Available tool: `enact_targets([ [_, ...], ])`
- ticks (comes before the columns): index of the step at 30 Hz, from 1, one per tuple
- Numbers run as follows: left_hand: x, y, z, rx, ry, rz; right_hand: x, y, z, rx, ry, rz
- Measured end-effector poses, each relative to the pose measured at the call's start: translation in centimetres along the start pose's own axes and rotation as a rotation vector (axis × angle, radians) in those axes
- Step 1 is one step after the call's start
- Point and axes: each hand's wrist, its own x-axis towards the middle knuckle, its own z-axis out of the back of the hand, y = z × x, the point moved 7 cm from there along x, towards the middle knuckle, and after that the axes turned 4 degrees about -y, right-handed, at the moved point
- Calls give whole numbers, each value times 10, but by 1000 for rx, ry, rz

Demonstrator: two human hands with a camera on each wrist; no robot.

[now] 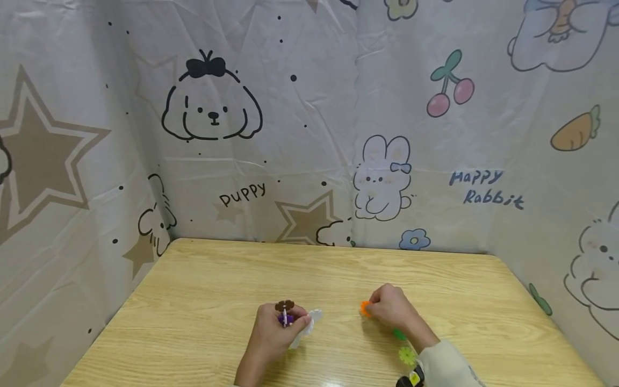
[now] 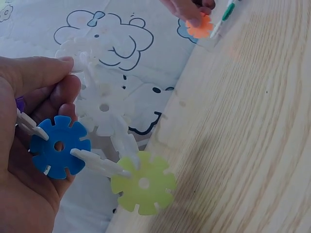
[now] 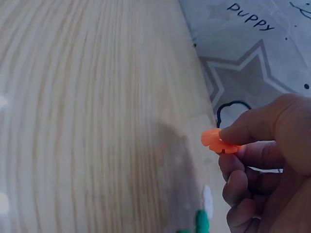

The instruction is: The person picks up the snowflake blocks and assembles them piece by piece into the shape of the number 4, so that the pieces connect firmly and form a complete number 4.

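My left hand (image 1: 275,332) grips a linked chain of notched plastic discs. In the left wrist view the thumb and fingers pinch a white disc (image 2: 104,107), while a blue disc (image 2: 59,146) sits by the fingers and a pale yellow disc (image 2: 144,183) hangs lowest. White discs seen edge-on link them. A brown disc (image 1: 284,305) and a purple disc (image 1: 286,320) show above this hand in the head view. To the right, my right hand (image 1: 394,307) pinches a single orange disc (image 3: 214,139) between thumb and fingers, apart from the chain.
Beneath the right forearm are a green piece (image 1: 399,334) and a yellow-green disc (image 1: 407,356). A white piece (image 3: 207,200) adjoins a green one (image 3: 202,221) in the right wrist view. Patterned cloth (image 1: 309,134) walls in the wooden table (image 1: 217,279) at the back and sides.
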Motion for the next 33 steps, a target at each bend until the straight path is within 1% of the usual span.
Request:
enact_targets([
  [7, 1, 0, -2, 0, -18, -23, -6, 17, 5, 83, -32, 25],
  [12, 2, -1, -4, -7, -26, -42, -10, 31, 9, 157, -37, 24],
  [17, 3, -1, -6, -15, -31, -44, -11, 46, 10, 237, -30, 43],
  [22, 4, -1, -8, -26, -32, -43, -11, 59, 9, 278, -28, 52],
  [28, 3, -1, -8, -22, -28, -74, -13, 69, 7, 307, -24, 47],
  [33, 3, -2, -9, -18, -26, -78, -15, 78, 6, 353, -19, 46],
])
